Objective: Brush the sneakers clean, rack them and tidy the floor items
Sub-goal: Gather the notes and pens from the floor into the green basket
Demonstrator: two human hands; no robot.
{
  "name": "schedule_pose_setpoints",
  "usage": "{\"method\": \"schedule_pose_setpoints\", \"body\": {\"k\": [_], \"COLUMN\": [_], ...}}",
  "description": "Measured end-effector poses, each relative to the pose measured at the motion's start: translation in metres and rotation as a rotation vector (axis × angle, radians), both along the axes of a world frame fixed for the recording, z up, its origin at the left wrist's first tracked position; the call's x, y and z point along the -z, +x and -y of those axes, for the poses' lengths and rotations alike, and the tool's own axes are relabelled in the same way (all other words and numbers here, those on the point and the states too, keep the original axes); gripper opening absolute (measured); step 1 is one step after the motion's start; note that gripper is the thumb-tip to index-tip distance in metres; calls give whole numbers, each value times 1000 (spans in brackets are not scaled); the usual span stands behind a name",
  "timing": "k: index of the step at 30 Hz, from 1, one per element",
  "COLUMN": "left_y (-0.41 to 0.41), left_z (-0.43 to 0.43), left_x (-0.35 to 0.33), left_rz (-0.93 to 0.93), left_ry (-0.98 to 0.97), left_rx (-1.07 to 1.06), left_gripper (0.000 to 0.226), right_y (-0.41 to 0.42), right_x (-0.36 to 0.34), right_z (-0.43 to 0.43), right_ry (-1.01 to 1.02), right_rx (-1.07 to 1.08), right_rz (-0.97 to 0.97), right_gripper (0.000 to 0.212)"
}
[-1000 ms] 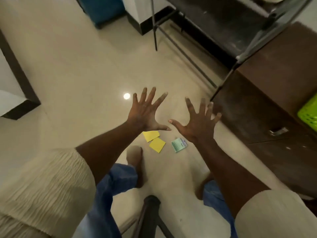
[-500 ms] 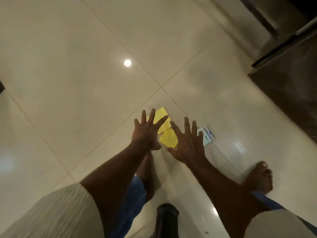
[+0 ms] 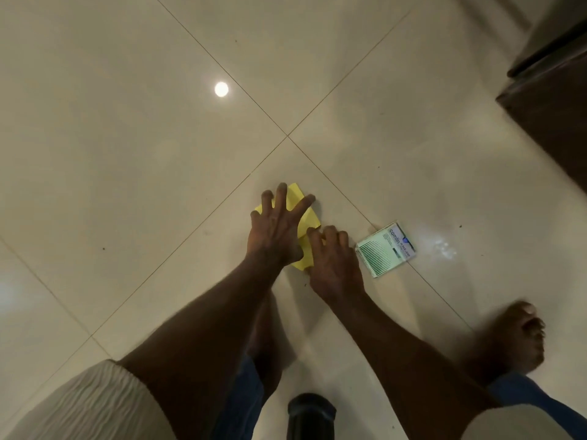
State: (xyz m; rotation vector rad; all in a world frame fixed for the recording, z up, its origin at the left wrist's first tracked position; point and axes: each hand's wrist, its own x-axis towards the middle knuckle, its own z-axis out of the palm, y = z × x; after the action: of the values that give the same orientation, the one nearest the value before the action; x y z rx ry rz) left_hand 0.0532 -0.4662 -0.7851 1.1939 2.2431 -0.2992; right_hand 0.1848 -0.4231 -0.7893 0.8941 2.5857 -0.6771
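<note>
Cream glossy tiles make up the floor [image 3: 133, 160], with thin grout lines crossing just beyond the hands. Dark brown wood of a cabinet [image 3: 552, 122] fills the upper right corner. Two bare forearms reach down from ribbed off-white sleeves [image 3: 79, 404], over blue trouser legs [image 3: 533, 398]. The right bare foot [image 3: 514, 338] stands on the tiles at the lower right; the other foot [image 3: 270, 341] shows below and between the forearms. A black rounded object [image 3: 311, 417] sits at the bottom edge, too cropped to identify.

The left hand [image 3: 276, 230] lies over the yellow paper sheets [image 3: 309, 219] with its grip apart, fingers straight and fanned wide across the farther sheet. The right hand [image 3: 333, 262] is just beside it, touching the nearer sheet [image 3: 301, 263], fingers curled down onto the paper's edge. Its thumb is hidden, so I cannot tell whether that grip has clamped on the sheet or only rests there.

A green-and-white packet [image 3: 386, 249] printed "camlin" lies flat on a grout line, just to the right of the right hand and apart from it. A small round light reflection [image 3: 221, 89] glints on the tile farther off.
</note>
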Motion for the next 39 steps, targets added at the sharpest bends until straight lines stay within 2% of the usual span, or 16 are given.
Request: {"method": "schedule_pose_setpoints", "body": {"k": [5,11,15,19,22,30,35,39], "left_y": [3,2,5,13,14,44,71,95], "left_z": [-2,-1,-1,0,-8,-64,-101,-135], "left_x": [-3,-7,-12,-26,-56,-191,-289,-366], "left_rz": [-18,20,3,138,282,282,237,234], "left_ry": [-90,-96,-85,13,34,119,226,327], "left_rx": [-100,-214,-403,-591,-693,-515,-375,-272], "left_gripper": [101,106,101,87,94,101,105,111], "right_y": [-4,0,6,13,18,39,68,96], "right_x": [-2,-7,-14,-31,-59,-197,-285,-353], "right_z": [0,-3,-15,-27,-38,-76,-96,-120], "right_ry": [-1,-156,-248,-316,-332,-265,-162,44], "right_rx": [137,203,325,492,579,845,931,998], "right_rz": [16,46,67,41,-9,-246,-459,-687], "right_gripper": [57,49,36,29,28,49,42,28]}}
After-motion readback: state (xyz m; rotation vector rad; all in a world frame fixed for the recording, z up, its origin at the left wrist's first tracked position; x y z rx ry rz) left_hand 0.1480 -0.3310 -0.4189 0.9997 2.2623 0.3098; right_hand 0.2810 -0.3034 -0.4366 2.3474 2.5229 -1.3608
